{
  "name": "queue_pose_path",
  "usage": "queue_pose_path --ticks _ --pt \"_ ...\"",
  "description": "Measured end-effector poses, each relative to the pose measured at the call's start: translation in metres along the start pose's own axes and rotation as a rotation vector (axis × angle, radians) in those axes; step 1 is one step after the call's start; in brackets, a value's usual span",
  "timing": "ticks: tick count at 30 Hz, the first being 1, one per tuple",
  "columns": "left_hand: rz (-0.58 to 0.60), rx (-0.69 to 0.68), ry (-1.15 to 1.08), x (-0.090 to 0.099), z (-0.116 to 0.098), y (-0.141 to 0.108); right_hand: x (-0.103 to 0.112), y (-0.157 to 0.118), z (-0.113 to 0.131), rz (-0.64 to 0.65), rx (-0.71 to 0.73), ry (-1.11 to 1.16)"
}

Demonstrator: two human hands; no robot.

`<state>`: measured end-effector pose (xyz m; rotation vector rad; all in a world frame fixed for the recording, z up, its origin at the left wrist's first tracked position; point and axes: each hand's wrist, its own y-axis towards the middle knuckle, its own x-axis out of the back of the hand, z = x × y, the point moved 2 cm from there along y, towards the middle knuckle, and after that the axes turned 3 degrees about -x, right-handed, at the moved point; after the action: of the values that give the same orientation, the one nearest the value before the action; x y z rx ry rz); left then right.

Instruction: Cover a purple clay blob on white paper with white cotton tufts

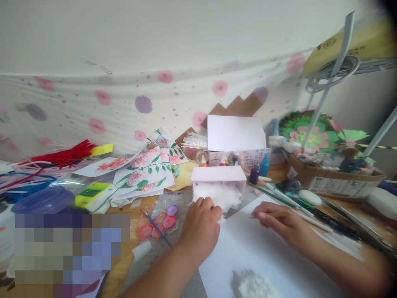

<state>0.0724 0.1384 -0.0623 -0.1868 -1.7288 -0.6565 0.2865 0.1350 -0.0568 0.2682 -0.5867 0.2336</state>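
My left hand (203, 223) is closed at the front of a small white box (218, 174) lying with its open side toward me. Its curled fingers are at soft white material (217, 192), like tissue or cotton, in the box opening; a small white piece shows beside the thumb. Over a large white sheet of paper (229, 252), my right hand (276, 219) has thumb and fingers pressed together. Whatever they pinch, if anything, is too small to name. A blurred fluffy white clump (257, 285) rests on the paper near the bottom edge.
Left of my left hand, pink and purple paint pieces (158, 223) lie under a blue brush (156, 225). Painted flower sheets (145, 169) are behind. Paint bottles (254, 174) stand beyond the box. Brushes, tools and a cardboard box (338, 186) fill the right side.
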Motion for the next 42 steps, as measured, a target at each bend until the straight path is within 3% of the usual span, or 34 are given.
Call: queue_pose_path --ticks 9,18,27,36,42 --pt "-0.009 0.021 -0.139 0.000 -0.002 -0.009 -0.005 -0.007 -0.016 -0.057 -0.060 0.000" --pt "-0.017 0.028 -0.060 0.004 0.005 -0.007 -0.012 -0.006 -0.019 -0.042 -0.098 -0.014" --pt "-0.102 0.056 -0.152 0.007 0.006 -0.006 -0.007 -0.005 -0.002 -0.098 -0.111 -0.017" --pt "-0.102 0.185 -0.571 0.009 0.014 -0.002 -0.008 -0.005 -0.004 -0.102 -0.125 0.029" --pt "-0.033 0.265 -0.671 -0.001 0.022 0.001 -0.006 -0.006 -0.003 -0.096 -0.107 0.018"
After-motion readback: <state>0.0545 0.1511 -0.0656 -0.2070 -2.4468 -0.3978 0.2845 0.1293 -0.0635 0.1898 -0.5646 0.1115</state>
